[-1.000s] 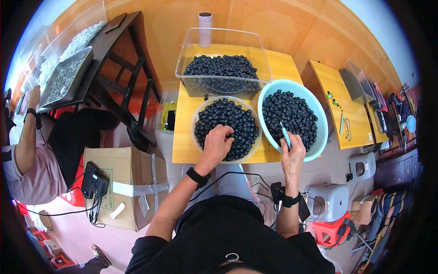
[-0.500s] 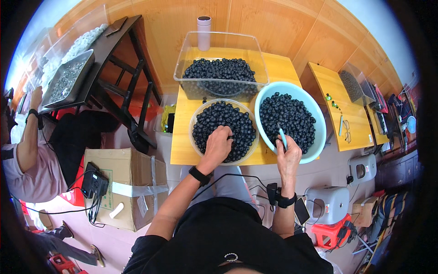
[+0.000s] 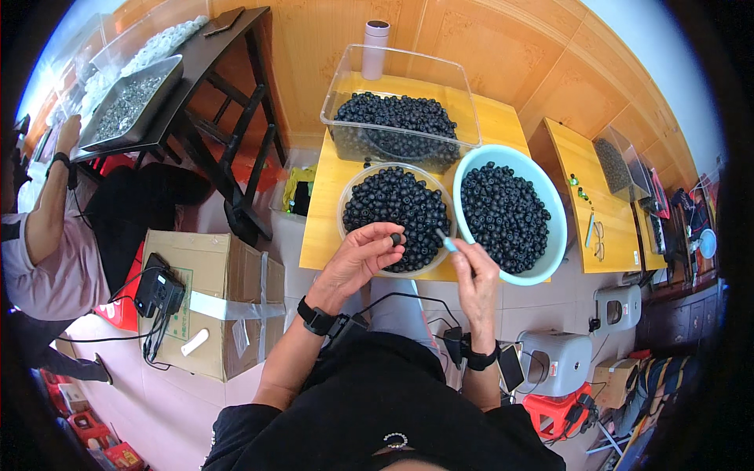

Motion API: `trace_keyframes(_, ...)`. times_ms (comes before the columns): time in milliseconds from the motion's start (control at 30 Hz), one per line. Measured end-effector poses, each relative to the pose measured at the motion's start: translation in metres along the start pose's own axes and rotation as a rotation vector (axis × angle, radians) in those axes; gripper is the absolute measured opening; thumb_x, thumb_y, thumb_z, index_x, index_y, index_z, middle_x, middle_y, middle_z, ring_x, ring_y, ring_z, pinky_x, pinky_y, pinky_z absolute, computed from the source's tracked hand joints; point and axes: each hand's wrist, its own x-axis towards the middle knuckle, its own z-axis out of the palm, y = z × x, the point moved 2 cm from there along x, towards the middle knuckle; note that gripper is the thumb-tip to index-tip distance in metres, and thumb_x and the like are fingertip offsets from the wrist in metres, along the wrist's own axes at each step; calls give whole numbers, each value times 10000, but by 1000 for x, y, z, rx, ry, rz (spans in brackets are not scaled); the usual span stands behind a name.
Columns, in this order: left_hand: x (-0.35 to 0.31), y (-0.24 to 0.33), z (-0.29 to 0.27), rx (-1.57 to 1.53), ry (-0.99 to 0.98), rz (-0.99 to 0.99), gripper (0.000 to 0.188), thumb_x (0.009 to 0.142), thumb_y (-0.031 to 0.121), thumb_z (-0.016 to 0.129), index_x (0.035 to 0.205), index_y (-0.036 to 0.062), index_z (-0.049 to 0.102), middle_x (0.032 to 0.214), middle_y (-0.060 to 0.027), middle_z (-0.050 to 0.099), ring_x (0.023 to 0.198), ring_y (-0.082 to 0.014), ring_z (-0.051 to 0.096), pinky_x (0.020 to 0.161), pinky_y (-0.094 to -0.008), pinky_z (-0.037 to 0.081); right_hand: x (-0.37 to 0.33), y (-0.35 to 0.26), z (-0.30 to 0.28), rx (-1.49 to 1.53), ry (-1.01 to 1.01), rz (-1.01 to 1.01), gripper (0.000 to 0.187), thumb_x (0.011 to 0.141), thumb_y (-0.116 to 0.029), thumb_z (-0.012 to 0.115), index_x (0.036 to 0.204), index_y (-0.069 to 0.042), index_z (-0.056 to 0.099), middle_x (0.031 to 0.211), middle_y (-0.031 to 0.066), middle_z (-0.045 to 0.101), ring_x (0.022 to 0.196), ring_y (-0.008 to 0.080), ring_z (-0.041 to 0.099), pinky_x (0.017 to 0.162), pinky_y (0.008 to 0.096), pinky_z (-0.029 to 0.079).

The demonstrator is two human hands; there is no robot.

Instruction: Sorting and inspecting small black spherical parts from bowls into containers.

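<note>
My left hand (image 3: 357, 259) is closed, pinching a round black bead (image 3: 396, 239) between thumb and fingertips. It is above the near edge of a clear round tub (image 3: 343, 196) heaped with black beads (image 3: 393, 198). To its right, my right hand (image 3: 473, 279) grips a slim light-blue-handled tool (image 3: 450, 245) with a thin greyish tip. That tip points toward the bead in my left hand, with a small gap between them. A pale turquoise basin (image 3: 555, 235), also full of black beads, stands right of the tub.
Behind the tub, a clear rectangular bin (image 3: 471, 118) holds more black beads on the yellow table (image 3: 322, 231). A pink flask (image 3: 375, 59) stands behind it. A cardboard box (image 3: 212, 298) is at left, near a seated person (image 3: 63, 259). Grey stools (image 3: 554, 361) are at right.
My left hand has come up out of the tub's beads with one bead. My right hand has moved left from the basin, bringing the tool close to it. The view has shifted slightly.
</note>
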Motion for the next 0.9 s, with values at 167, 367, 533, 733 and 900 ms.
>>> trace_keyframes(167, -3, -4, 2, -11, -19, -10, 227, 859, 29, 580, 1084, 9, 562, 984, -100, 615, 857, -152, 641, 759, -236, 560, 0, -17, 18, 83, -74, -61, 166, 824, -116, 616, 941, -11, 669, 634, 88, 559, 491, 171, 491, 474, 287, 380)
trace_keyframes(367, -4, -7, -1, -48, -56, 15, 179, 851, 34, 592, 1028, 19, 570, 977, -101, 608, 847, -141, 634, 744, -229, 559, 0, -26, 18, 2, -165, -74, 175, 792, -128, 659, 934, -26, 676, 622, 83, 561, 472, 185, 507, 449, 307, 384)
trace_keyframes(533, -7, -5, 0, -41, -66, 8, 178, 853, 42, 593, 1027, 22, 569, 973, -98, 610, 843, -136, 633, 730, -224, 561, 1, -30, 21, -72, -189, -154, 183, 779, -137, 673, 933, -39, 675, 622, 77, 548, 478, 203, 507, 455, 320, 391)
trace_keyframes(733, -5, -5, -4, -57, -91, -13, 176, 851, 47, 600, 1019, 27, 551, 969, -100, 616, 821, -130, 637, 723, -222, 563, 1, -29, 21, -81, -179, -142, 180, 777, -138, 673, 933, -47, 675, 624, 78, 546, 484, 207, 511, 461, 323, 395)
trace_keyframes(900, -6, -4, -4, -60, -74, -13, 172, 848, 47, 606, 1008, 26, 549, 970, -111, 621, 798, -133, 642, 721, -227, 566, 2, -29, 21, -84, -185, -148, 179, 775, -137, 674, 930, -47, 677, 617, 79, 543, 482, 206, 510, 463, 325, 397)
